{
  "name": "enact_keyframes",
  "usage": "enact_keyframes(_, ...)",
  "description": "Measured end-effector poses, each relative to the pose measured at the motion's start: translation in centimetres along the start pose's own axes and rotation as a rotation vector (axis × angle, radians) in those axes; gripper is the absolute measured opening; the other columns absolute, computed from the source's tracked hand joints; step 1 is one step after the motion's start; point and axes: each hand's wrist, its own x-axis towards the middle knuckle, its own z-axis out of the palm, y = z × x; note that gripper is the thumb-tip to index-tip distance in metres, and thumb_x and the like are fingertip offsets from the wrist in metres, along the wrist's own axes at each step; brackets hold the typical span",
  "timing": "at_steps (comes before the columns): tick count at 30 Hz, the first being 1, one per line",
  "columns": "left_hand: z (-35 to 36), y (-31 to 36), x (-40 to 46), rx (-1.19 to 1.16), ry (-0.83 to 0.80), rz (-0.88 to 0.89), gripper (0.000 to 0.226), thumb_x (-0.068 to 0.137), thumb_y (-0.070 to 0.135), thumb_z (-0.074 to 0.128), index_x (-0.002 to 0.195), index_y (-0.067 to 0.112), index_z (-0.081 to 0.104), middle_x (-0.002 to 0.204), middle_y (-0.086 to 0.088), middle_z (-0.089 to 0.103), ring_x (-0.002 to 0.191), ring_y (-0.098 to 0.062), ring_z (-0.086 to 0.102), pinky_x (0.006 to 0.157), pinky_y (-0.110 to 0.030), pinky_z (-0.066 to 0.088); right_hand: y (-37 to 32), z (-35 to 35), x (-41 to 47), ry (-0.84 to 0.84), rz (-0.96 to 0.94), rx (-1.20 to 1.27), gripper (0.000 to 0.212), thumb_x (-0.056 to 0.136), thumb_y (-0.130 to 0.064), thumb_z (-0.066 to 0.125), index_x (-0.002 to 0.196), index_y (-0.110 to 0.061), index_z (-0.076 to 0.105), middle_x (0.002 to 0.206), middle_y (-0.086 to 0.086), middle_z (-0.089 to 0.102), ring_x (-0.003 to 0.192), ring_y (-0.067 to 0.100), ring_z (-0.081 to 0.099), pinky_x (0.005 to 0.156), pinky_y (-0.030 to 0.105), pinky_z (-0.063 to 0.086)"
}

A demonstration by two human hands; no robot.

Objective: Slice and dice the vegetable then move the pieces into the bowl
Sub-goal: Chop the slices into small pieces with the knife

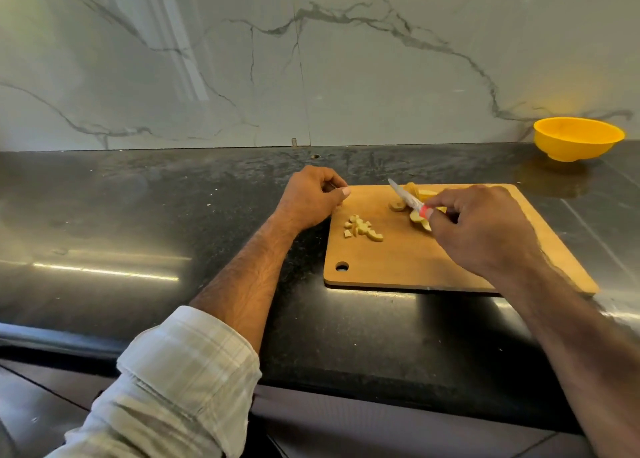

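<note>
- Currently: right hand (pixel 485 229) grips a small knife (pixel 405 198) by its red handle, fingers curled round it, blade pointing up-left over the vegetable slices (pixel 420 215).
- Knife blade lies across or just above the slices; cannot tell if the edge touches them.
- Slices are pale yellow with a tan skin, clustered at the far middle of the cutting board (pixel 433 263), partly hidden by the right hand's fingers.
- Diced pieces (pixel 362 229) sit in a small loose pile near the board's left edge, well apart from the slices.
- Left hand (pixel 311 198) rests at the board's far-left corner, fingers loosely curled, thumb tip out over the board edge. Nothing visible in it.
- Left forearm bare, a pale checked sleeve (pixel 180 381) rolled up near the elbow.
- Board is wooden, with a round hanging hole at its near-left corner; it lies flat on the dark speckled worktop (pixel 138 215).
- Yellow bowl (pixel 576 139) stands upright at the far right of the worktop, against the marble-look wall (pixel 311 59), well apart from the board. Its inside is not visible from this angle.
- Few pale specks on the worktop near the board's front edge; too small to identify.
</note>
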Motion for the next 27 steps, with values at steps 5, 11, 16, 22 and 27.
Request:
enact_keyframes(5,1.5,2.2,0.3,0.154,-0.081,0.130,0.021,0.092,0.037,0.081,0.110,0.025,0.077,0.101,0.013,0.072,0.092,-0.002,0.066,0.086,-0.028,0.058,0.1,0.3,0.1,0.116,0.017,-0.018,0.026,0.099,-0.037,0.063,0.116,-0.027,0.080,0.088,-0.003,0.076,0.068,0.014,0.060,0.059,0.034,0.056)
enact_keyframes(11,4.4,4.0,2.1,0.298,-0.260,0.105,0.039,0.086,0.064,0.077,0.112,0.035,0.073,0.106,0.016,0.063,0.103,-0.007,0.061,0.099,-0.053,0.052,0.0,0.3,0.1,0.194,0.000,0.005,0.029,0.100,-0.037,0.063,0.120,-0.024,0.079,0.088,-0.001,0.077,0.071,0.014,0.060,0.059,0.030,0.051)
enact_keyframes(16,5.5,3.7,2.7,0.255,-0.197,0.051,0.035,0.084,0.067,0.076,0.106,0.040,0.075,0.095,0.021,0.063,0.101,-0.005,0.059,0.106,-0.053,0.040,-0.2,0.4,0.2,0.183,-0.013,0.000,0.029,0.099,-0.035,0.063,0.120,-0.023,0.078,0.087,0.001,0.076,0.070,0.016,0.060,0.060,0.032,0.053)
enact_keyframes(22,5.9,3.7,2.8,0.161,-0.176,0.015,0.025,0.085,0.057,0.081,0.101,0.038,0.079,0.092,0.020,0.068,0.103,-0.008,0.062,0.105,-0.052,0.039,-0.3,0.5,0.2,0.173,-0.011,-0.009,0.029,0.099,-0.036,0.063,0.118,-0.023,0.079,0.088,0.001,0.076,0.072,0.017,0.061,0.061,0.033,0.054)
enact_keyframes(27,5.3,3.2,2.5,-0.028,-0.095,0.033,0.016,0.079,0.037,0.091,0.086,0.035,0.077,0.089,0.016,0.074,0.094,-0.003,0.069,0.097,-0.049,0.057,-0.5,0.5,0.0,0.181,-0.005,-0.004,0.028,0.099,-0.037,0.064,0.118,-0.023,0.079,0.090,0.001,0.077,0.072,0.015,0.062,0.062,0.034,0.057)
